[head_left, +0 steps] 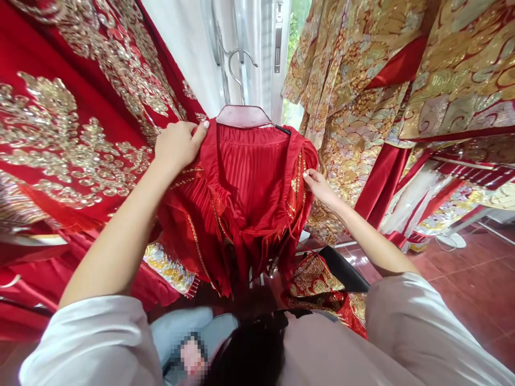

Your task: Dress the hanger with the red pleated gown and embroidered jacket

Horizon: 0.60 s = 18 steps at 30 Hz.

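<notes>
In front of me a red pleated garment (pixel 253 171) with gold trim hangs on a hanger (pixel 243 115) with a metal hook. My left hand (pixel 181 143) grips its shoulder on the left, thumb on top and fingers folded behind the cloth. On the other side my right hand (pixel 319 186) pinches the gold-trimmed edge below the shoulder. The neckline sits open between the two hands, and the lower part of the garment hangs loosely in folds. The hook shows above the hanger, near metal bars; whether it rests on anything I cannot tell.
A red gown (pixel 80 123) with silver-gold beadwork hangs close on the left. Gold patterned robes (pixel 362 69) hang on the right. Below lie red-and-gold cloth (pixel 317 279) and a black item (pixel 341 268). Red tiles (pixel 470 273) cover the floor, and a door frame (pixel 277 69) stands behind.
</notes>
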Each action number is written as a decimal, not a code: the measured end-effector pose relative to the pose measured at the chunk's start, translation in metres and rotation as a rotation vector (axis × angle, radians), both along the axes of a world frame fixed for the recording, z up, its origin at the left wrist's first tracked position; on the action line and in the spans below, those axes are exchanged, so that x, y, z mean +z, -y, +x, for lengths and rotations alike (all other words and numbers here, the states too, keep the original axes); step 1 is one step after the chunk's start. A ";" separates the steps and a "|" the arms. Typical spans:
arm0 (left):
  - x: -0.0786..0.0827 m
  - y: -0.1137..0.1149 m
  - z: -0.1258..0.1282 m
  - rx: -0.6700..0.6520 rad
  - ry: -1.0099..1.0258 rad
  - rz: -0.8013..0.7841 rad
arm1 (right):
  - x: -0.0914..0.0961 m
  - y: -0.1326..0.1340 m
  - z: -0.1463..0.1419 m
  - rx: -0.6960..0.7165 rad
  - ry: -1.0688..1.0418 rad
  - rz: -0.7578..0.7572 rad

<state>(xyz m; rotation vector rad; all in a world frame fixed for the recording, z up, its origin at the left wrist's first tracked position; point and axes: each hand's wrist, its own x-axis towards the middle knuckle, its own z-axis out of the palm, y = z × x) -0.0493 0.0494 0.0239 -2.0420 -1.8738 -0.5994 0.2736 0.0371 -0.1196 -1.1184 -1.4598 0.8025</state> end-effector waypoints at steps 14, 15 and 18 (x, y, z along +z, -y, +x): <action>-0.010 -0.012 0.001 -0.049 0.078 0.016 | -0.016 0.001 0.012 0.090 -0.369 -0.110; -0.010 -0.012 0.001 -0.050 0.077 0.014 | -0.013 0.001 0.011 0.087 -0.375 -0.106; -0.010 -0.013 0.002 -0.034 0.064 0.013 | -0.008 -0.003 0.008 0.067 -0.310 -0.055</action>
